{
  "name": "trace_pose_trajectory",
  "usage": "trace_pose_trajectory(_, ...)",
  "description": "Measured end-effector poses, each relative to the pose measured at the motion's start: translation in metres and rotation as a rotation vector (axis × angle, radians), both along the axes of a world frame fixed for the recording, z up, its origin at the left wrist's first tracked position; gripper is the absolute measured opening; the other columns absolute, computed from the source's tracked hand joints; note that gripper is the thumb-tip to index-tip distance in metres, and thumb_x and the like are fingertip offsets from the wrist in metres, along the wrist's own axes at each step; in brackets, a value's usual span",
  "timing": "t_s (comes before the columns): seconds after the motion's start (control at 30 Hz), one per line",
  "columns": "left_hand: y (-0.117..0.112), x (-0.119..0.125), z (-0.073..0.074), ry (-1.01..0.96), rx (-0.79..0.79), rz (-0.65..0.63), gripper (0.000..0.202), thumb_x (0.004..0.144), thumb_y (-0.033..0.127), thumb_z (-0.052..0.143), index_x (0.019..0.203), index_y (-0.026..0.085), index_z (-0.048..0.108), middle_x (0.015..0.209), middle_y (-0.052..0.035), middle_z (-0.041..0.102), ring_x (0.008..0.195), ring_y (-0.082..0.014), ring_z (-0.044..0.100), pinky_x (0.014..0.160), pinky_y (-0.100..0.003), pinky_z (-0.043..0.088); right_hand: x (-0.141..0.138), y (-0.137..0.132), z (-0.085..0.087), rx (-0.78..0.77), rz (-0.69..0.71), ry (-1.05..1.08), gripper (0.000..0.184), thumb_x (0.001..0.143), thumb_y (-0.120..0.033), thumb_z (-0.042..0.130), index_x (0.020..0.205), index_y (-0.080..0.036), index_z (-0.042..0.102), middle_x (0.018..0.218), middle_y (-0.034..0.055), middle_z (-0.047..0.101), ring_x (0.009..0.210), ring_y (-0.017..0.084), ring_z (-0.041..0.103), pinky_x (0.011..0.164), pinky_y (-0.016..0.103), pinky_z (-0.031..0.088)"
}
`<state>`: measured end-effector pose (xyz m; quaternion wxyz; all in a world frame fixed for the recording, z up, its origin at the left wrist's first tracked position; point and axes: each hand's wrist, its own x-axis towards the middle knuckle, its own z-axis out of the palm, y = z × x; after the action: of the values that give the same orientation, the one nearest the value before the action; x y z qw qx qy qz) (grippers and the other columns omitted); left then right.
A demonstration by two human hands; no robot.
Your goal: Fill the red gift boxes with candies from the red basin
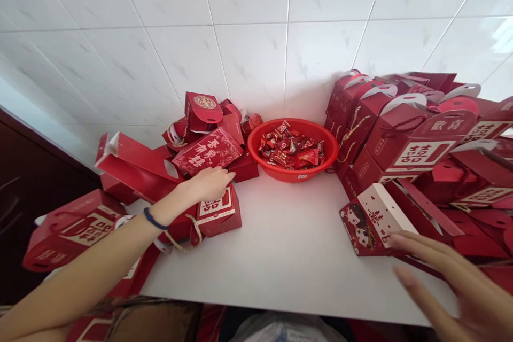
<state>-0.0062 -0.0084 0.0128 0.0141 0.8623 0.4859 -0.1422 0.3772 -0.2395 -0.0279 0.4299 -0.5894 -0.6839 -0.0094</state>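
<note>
Two hands show in my feed. The left hand (210, 184), a blue band (154, 220) on its wrist, lies with fingers loosely curled on the top edge of a small red box (219, 212) with a rope handle, just under a flat red packet (206, 150); I cannot tell whether it grips either. The right hand (449, 278) is spread flat, fingers apart, its fingertips just beside a cartoon-couple box (371, 219) at the foot of a heap of red boxes (420, 139). Against the wall, a red basin (292, 173) holds wrapped candies (290, 150) on the white table (288, 262).
</note>
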Motion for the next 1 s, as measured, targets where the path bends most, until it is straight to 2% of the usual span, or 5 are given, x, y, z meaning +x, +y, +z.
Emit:
trace_pose_trajectory(0.13, -0.001, 0.004, 0.014, 0.070, 0.009, 0.016, 0.054, 0.078, 0.005, 0.045, 0.126, 0.015, 0.068, 0.121, -0.0194, 0.072, 0.110, -0.0364, 0.069, 0.087, -0.044, 0.055, -0.041, 0.037, -0.003, 0.023, 0.233, -0.006, 0.020, 0.093, -0.031, 0.066, 0.112, -0.028, 0.072, 0.108, 0.0041, 0.076, 0.096, 0.019, 0.075, 0.084, 0.026, 0.062)
trace_pose_trajectory(0.4, -0.041, 0.027, 0.052, -0.445, 0.107, -0.257, 0.039, 0.085, 0.010, 0.045, 0.111, 0.020, 0.071, 0.101, -0.0045, 0.075, 0.092, -0.0185, 0.068, 0.088, -0.028, 0.051, -0.072, 0.082, -0.014, -0.137, 0.370, 0.156, 0.026, 0.098, -0.031, 0.058, 0.120, -0.024, 0.069, 0.121, 0.0091, 0.069, 0.097, 0.018, 0.072, 0.088, 0.030, 0.060)
trace_pose_trajectory(0.6, -0.061, 0.051, 0.014, -0.459, 0.168, -0.583, 0.035, 0.099, 0.013, 0.039, 0.095, 0.020, 0.073, 0.095, -0.0077, 0.071, 0.091, -0.0202, 0.064, 0.089, -0.034, 0.048, -0.090, 0.104, -0.015, -0.108, 0.316, 0.187, 0.040, 0.100, -0.040, 0.052, 0.136, -0.025, 0.062, 0.145, 0.0149, 0.052, 0.103, 0.020, 0.069, 0.094, 0.037, 0.059)
trace_pose_trajectory(0.73, -0.066, 0.059, -0.008, -0.489, 0.115, -0.612, 0.040, 0.100, 0.011, 0.038, 0.098, 0.023, 0.076, 0.091, -0.0065, 0.070, 0.089, -0.0186, 0.064, 0.086, -0.031, 0.050, -0.102, 0.113, -0.020, -0.140, 0.245, 0.019, 0.037, 0.101, -0.044, 0.049, 0.126, -0.026, 0.071, 0.149, 0.0135, 0.049, 0.118, 0.026, 0.064, 0.095, 0.040, 0.058)
trace_pose_trajectory(1.0, -0.069, 0.062, -0.001, -0.648, 0.084, -0.564, 0.028, 0.095, 0.029, 0.056, 0.080, 0.020, 0.078, 0.123, -0.0117, 0.068, 0.126, -0.0289, 0.058, 0.115, -0.046, 0.039, -0.105, 0.122, -0.015, -0.288, 0.168, 0.058, 0.039, 0.099, -0.047, 0.051, 0.079, -0.019, 0.068, 0.105, 0.0081, 0.069, 0.066, 0.014, 0.063, 0.060, 0.026, 0.051)
